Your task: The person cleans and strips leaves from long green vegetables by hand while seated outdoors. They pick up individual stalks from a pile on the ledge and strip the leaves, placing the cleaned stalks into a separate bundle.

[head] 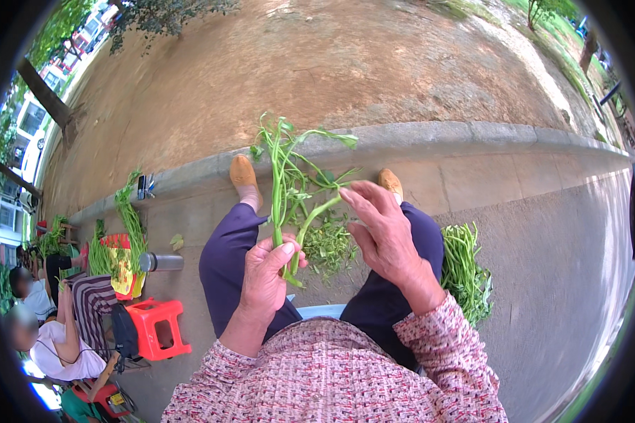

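Note:
My left hand (267, 269) is closed around a few long green leafy vegetable stems (279, 195). They stand up from the fist, with tangled leaves at the far end. One thicker stem (315, 212) curves from this hand towards my right hand (383, 232). The right fingertips are at the upper end of that stem, with the thumb held apart below them. On the pavement between my knees lies a loose heap of short green pieces and leaves (328, 240), partly hidden behind the stems. A large bundle of green stems (463, 269) rests beside my right thigh.
A stone kerb (428, 138) runs across beyond my shoes, with bare earth behind it. At left are a metal flask (161, 261), a red plastic stool (159, 328), more green stems (129, 217) and a seated person (66, 343). Other people sit farther off.

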The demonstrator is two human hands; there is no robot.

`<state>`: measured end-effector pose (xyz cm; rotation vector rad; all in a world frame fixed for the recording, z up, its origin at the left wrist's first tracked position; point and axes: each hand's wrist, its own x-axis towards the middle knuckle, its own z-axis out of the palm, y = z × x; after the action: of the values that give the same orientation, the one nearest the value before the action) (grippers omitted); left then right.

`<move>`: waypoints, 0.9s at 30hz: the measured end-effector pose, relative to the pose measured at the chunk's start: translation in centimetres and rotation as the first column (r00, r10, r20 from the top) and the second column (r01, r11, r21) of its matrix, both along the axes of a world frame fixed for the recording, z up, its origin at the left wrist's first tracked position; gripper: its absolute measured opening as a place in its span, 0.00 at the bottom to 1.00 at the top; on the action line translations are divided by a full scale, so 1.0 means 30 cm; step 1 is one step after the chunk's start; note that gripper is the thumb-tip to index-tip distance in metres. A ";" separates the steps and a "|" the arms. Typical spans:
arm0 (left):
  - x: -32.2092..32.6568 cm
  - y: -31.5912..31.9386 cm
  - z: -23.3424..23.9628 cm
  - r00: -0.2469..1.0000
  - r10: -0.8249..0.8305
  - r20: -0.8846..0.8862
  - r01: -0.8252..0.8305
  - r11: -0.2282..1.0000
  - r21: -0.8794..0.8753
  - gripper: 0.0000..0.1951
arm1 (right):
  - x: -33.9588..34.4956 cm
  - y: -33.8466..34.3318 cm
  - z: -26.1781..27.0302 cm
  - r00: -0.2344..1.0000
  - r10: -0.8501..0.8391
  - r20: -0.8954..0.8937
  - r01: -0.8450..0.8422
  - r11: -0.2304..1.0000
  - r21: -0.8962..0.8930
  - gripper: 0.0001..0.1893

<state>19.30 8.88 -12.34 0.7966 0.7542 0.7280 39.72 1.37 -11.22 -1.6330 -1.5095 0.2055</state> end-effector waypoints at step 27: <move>-0.109 -0.033 -0.001 0.984 -0.098 -0.149 0.098 0.995 -0.005 0.07 | 0.410 -1.052 -0.701 0.400 -0.855 -0.330 0.581 0.515 -0.631 0.13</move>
<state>16.02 7.89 -12.37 0.8911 0.8425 0.5851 52.03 -30.19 -32.24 -2.1507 -0.1018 0.5275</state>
